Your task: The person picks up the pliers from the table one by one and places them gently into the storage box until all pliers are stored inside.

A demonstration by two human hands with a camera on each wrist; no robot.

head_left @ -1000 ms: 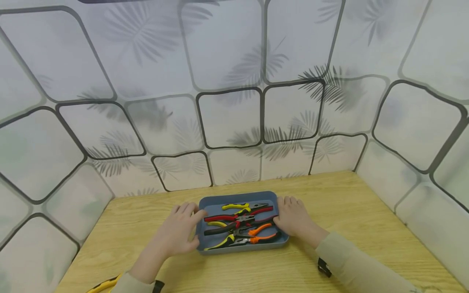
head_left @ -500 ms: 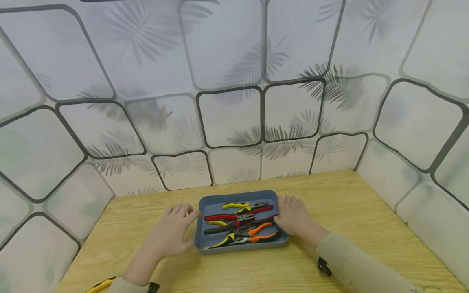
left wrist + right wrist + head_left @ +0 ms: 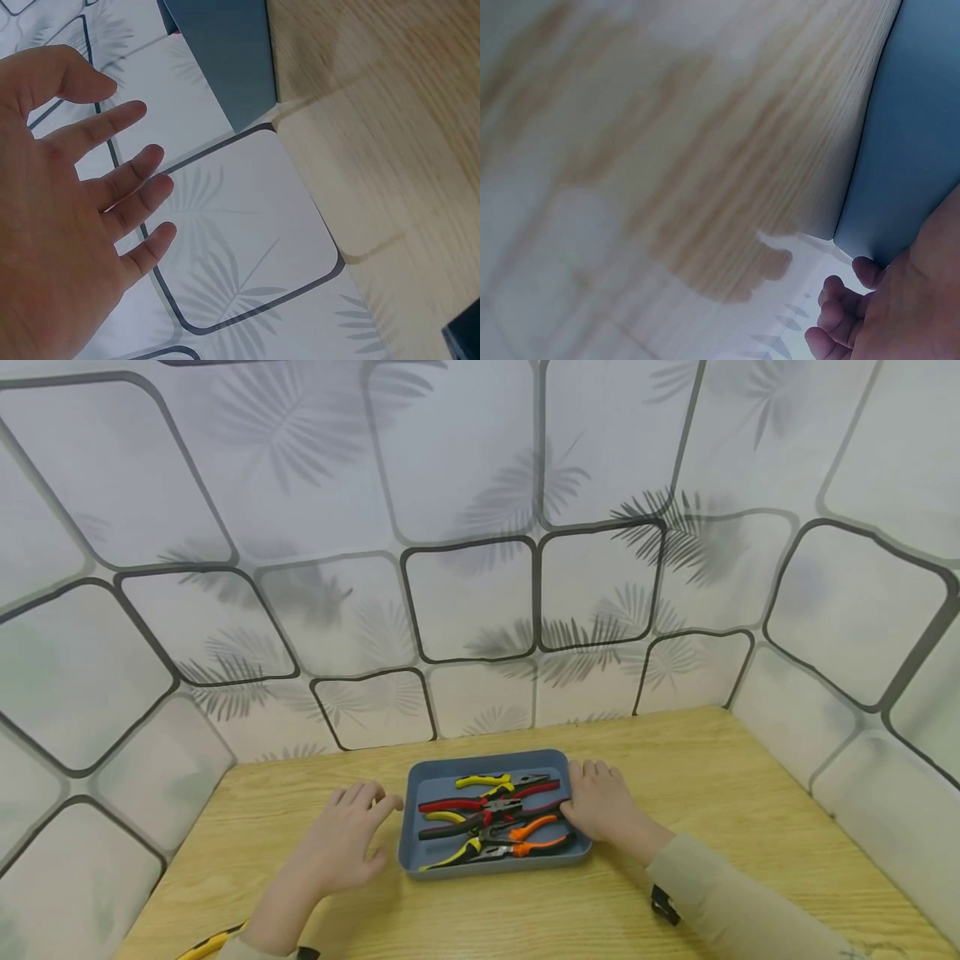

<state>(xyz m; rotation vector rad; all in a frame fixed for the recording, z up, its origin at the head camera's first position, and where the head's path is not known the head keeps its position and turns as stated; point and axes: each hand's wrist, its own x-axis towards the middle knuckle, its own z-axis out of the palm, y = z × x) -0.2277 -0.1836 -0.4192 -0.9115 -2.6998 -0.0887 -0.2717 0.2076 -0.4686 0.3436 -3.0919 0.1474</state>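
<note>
A shallow blue-grey tray (image 3: pixel 487 766) lies on the wooden table with several pairs of pliers inside. Yellow-and-black pliers (image 3: pixel 483 782) lie at its far side, red-handled pliers (image 3: pixel 453 806) across the middle, and orange-and-black pliers (image 3: pixel 536 850) at the near right. My left hand (image 3: pixel 337 843) is just left of the tray, apart from it, fingers spread and slightly bent, palm bare in the left wrist view. My right hand (image 3: pixel 603 802) rests against the tray's right side, thumb at the rim. In the right wrist view its relaxed fingers (image 3: pixel 832 315) reach past the tray's outer wall (image 3: pixel 907 127).
Part of a curved yellow-and-black object (image 3: pixel 210 946) shows at the bottom left. A patterned white covering (image 3: pixel 472 602) rises behind the wooden table (image 3: pixel 675 760) and along both sides. A small black device (image 3: pixel 663 906) sits under the right sleeve.
My left hand has drawn back to the left, off the tray's left edge, leaving a small gap. My right hand has stayed at the tray's right side.
</note>
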